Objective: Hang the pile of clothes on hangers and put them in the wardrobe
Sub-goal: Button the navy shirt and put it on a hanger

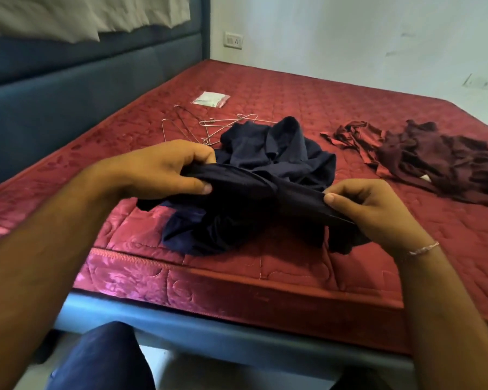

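Clothes: we hold a dark navy garment [265, 198] at the centre of the frame, lifted just above the near part of the mattress [265, 282], its lower folds trailing onto the quilting.
Left grip: our left hand [158, 167] has thumb and fingers clamped on the garment's left end.
Right grip: our right hand [369, 209] pinches the right end between thumb and curled fingers; a thin bracelet [423, 249] sits on that wrist.
Long axis: the held edge runs left to right between our two hands, dipping a little toward the right.
Second garment: a navy shirt [279, 147] lies crumpled just behind the held piece, touching or overlapping it; we cannot tell which.
Hangers: wire hangers [206, 128] lie in a loose tangle beyond the left hand, up and left of centre, so we judge the left hand nearer for the coming reach.
Other clothes: a maroon pile [423, 161] sits well apart at the right of the frame.
Progress: we judge this an early step, nothing here being on a hanger yet.
Surface: red quilted mattress with a small packet [210, 98] near the top centre.
Room: grey headboard [68, 80] at upper left, pale wall [350, 32] with a socket [233, 40] behind; no wardrobe in view.
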The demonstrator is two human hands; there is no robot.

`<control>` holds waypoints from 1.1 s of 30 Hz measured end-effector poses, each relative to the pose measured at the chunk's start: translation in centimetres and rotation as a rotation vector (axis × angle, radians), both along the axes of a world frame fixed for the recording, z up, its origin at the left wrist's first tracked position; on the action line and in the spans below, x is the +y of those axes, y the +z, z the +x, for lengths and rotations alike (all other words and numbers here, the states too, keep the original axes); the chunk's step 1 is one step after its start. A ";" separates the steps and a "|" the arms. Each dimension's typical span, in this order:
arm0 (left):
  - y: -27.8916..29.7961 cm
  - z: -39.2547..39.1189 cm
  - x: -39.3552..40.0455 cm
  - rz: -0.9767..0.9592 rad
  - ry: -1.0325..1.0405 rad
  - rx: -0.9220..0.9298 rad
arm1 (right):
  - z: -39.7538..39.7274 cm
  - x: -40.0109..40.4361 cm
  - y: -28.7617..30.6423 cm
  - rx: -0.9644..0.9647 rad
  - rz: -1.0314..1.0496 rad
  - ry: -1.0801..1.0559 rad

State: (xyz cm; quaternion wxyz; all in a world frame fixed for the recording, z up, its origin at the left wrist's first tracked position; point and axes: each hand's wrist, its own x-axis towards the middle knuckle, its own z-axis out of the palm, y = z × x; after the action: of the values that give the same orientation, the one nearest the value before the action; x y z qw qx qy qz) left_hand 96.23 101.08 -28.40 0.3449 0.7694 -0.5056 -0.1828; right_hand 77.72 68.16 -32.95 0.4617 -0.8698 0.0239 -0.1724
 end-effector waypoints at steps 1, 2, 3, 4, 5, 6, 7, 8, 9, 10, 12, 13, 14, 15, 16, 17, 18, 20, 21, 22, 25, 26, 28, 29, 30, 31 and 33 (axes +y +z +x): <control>-0.3 -0.2 0.0 -0.067 0.014 0.098 | 0.2 -0.1 0.2 -0.007 -0.007 -0.026; -0.5 -0.4 -0.1 -0.116 0.029 0.157 | 0.4 -0.1 0.4 -0.012 -0.009 -0.055; -0.9 -0.4 -0.3 -0.147 0.058 0.163 | 0.5 -0.1 0.6 -0.009 0.002 -0.080; -1.1 -0.5 -0.6 -0.163 0.098 0.097 | 0.6 0.0 0.7 -0.002 0.017 -0.091; -1.2 -0.3 -0.7 -0.169 0.149 -0.024 | 0.5 0.1 1.0 0.016 0.025 -0.093; -1.3 -0.3 -0.9 -0.178 0.191 -0.168 | 0.3 0.1 1.1 0.050 0.026 -0.077; -1.4 -0.3 -0.9 -0.203 0.230 -0.301 | 0.0 0.2 1.2 0.090 0.021 -0.061; -1.5 -0.3 -0.9 -0.238 0.266 -0.383 | -0.1 0.2 1.2 0.126 0.007 -0.057; -1.6 -0.5 -0.9 -0.274 0.289 -0.428 | -0.3 0.2 1.2 0.146 -0.020 -0.083; -1.6 -0.8 -0.9 -0.299 0.299 -0.454 | -0.4 0.3 1.1 0.138 -0.060 -0.133; -1.8 -1.6 -1.0 -0.358 0.292 -0.437 | -0.6 0.5 1.1 0.096 -0.085 -0.213; -1.8 -2.1 -1.1 -0.376 0.287 -0.417 | -0.8 0.9 1.2 0.079 -0.049 -0.212; -1.8 -2.5 -1.1 -0.388 0.289 -0.414 | -1.0 1.4 1.5 0.061 0.012 -0.186; -2.0 -2.8 -0.9 -0.399 0.291 -0.437 | -1.3 2.0 1.8 0.040 0.082 -0.149; -2.0 -3.0 -0.8 -0.399 0.297 -0.496 | -1.7 2.8 2.1 0.013 0.155 -0.110; -2.1 -3.1 -0.5 -0.389 0.315 -0.577 | -1.9 3.6 2.4 -0.014 0.219 -0.081; -2.1 -3.3 -0.3 -0.376 0.346 -0.671 | -2.2 4.5 2.7 -0.035 0.274 -0.065; -2.0 -3.8 0.1 -0.403 0.415 -0.824 | -2.6 6.3 3.1 -0.051 0.353 -0.071; -2.0 -4.3 0.1 -0.448 0.433 -0.873 | -2.8 7.0 3.3 -0.053 0.374 -0.084; -1.9 -4.9 0.1 -0.509 0.437 -0.904 | -3.0 7.7 3.6 -0.055 0.389 -0.099; -2.1 -7.2 -0.4 -0.704 0.417 -0.932 | -3.6 9.3 4.2 -0.070 0.461 -0.093; -2.2 -8.0 -0.7 -0.748 0.402 -0.926 | -3.8 9.9 4.3 -0.082 0.516 -0.066; -2.5 -9.5 -1.4 -0.815 0.375 -0.917 | -4.2 10.9 4.7 -0.106 0.632 -0.007; -2.7 -10.1 -1.7 -0.841 0.370 -0.921 | -4.4 11.4 4.8 -0.113 0.672 0.009; -3.0 -10.5 -2.1 -0.864 0.368 -0.928 | -4.5 11.8 5.0 -0.113 0.692 0.017; -3.2 -10.8 -2.3 -0.882 0.362 -0.939 | -4.6 12.1 5.0 -0.112 0.694 0.024; -3.6 -11.3 -2.7 -0.901 0.348 -0.963 | -4.7 12.7 5.1 -0.107 0.684 0.030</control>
State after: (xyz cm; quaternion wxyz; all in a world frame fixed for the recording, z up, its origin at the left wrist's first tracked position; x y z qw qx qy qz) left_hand 84.98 98.34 -31.98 0.3925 0.6165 -0.4984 0.4662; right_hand 72.99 80.86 -27.89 0.7296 -0.6546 0.0435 -0.1930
